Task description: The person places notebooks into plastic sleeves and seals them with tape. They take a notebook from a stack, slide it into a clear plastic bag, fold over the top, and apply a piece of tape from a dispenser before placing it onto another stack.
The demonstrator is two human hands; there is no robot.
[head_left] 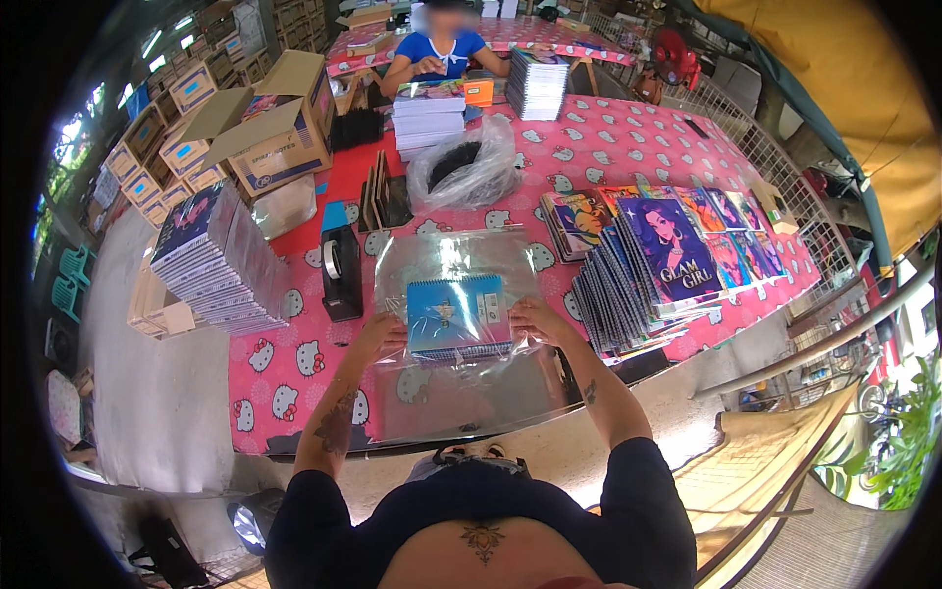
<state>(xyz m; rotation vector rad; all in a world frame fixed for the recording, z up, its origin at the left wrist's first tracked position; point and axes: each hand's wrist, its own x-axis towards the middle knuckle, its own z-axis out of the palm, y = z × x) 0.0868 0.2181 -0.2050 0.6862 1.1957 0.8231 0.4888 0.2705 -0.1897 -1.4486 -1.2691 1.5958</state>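
A small stack of spiral notebooks (pixel 454 312) with a blue back cover on top lies in front of me, under clear plastic. My left hand (pixel 386 332) is closed on the clear plastic bag (pixel 432 257) at the stack's left side. At the right side, my right hand (pixel 535 321) pinches the same plastic, its fingers curled close to the notebooks. Part of the plastic spreads flat beyond the stack, and more clear sheeting (pixel 461 398) covers the table's near edge. A black tape dispenser (pixel 340 275) stands left of the bag.
Coloured notebooks (pixel 670 250) lie in fanned piles at right. A tall notebook stack (pixel 218 257) and an open carton (pixel 280 137) stand at left. Beyond a plastic bag of black coils (pixel 463 165), a person in blue (pixel 442 54) sits behind notebook stacks (pixel 429 118). The tablecloth (pixel 628 142) is pink.
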